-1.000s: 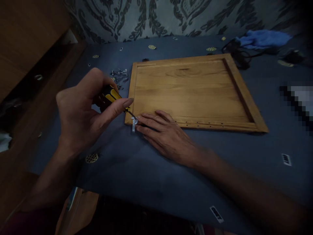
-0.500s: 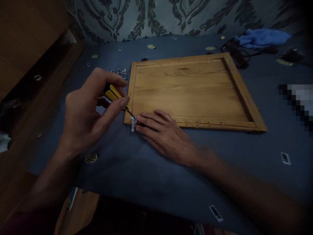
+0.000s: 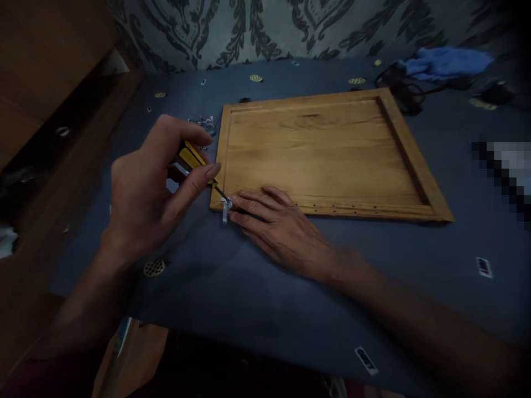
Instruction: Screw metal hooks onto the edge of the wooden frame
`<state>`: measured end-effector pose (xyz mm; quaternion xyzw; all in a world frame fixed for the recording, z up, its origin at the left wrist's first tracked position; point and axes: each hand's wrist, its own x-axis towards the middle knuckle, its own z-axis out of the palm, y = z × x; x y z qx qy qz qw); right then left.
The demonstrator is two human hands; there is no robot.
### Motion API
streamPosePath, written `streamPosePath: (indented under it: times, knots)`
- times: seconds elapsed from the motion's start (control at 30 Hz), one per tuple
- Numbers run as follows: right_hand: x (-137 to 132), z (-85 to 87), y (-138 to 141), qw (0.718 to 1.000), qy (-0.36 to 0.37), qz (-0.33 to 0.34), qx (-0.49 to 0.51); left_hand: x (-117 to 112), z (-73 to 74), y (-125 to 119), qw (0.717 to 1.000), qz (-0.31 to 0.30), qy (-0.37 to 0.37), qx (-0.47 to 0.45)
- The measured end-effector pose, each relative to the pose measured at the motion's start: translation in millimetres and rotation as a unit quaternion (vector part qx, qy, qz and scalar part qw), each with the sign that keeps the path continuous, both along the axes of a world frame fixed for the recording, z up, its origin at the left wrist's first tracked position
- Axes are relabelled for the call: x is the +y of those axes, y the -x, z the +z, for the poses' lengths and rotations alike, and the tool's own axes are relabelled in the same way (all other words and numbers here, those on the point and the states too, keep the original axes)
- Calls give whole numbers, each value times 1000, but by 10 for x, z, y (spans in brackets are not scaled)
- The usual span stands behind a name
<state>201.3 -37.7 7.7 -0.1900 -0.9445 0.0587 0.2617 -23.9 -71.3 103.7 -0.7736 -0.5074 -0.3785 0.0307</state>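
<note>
A yellow and black screwdriver [image 3: 193,157] is in my left hand [image 3: 151,182], its handle between thumb and fingers. It slants down to the right, and its tip meets a small metal hinge [image 3: 225,210] at the near left corner of a wooden cabinet door [image 3: 315,149]. The hinge's arm sticks out past the door's near edge. My right hand [image 3: 282,229] lies flat over that edge, fingers stretched out, with the fingertips right beside the hinge. Small dark holes run along the near rail to the right of this hand.
More metal hardware [image 3: 203,122] lies just left of the door. At the back right are a blue cloth [image 3: 450,63] and a dark cable [image 3: 400,91]. A wooden cabinet [image 3: 50,72] borders the left side, and a patterned wall [image 3: 282,30] stands behind.
The screwdriver handle has turned a little in my left hand, and my left index finger has shifted slightly. My right hand, the hinge and the door stay in place.
</note>
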Motion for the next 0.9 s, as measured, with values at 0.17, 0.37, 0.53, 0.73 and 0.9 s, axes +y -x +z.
streamPosePath:
  times: [0.17,0.37,0.53,0.73,0.9]
  knots:
    - [1,-9,-5,1000,-8,-8,1,-4,-18,-8,1000,15,-8,-4]
    - [2,-5,-4,1000,2,-3,-3,-10,-28,-30,1000,21,-23,-3]
    - [-3,-10,-4,1000,10,-2,-3,-27,-6,-34,999,25,-19,-10]
    - [-5,-14,-13,1000,9,-8,-14,-35,45,14,995,55,-79,-36]
    - [-3,-21,-21,1000,4,-9,-14,-7,24,18,996,55,-55,-42]
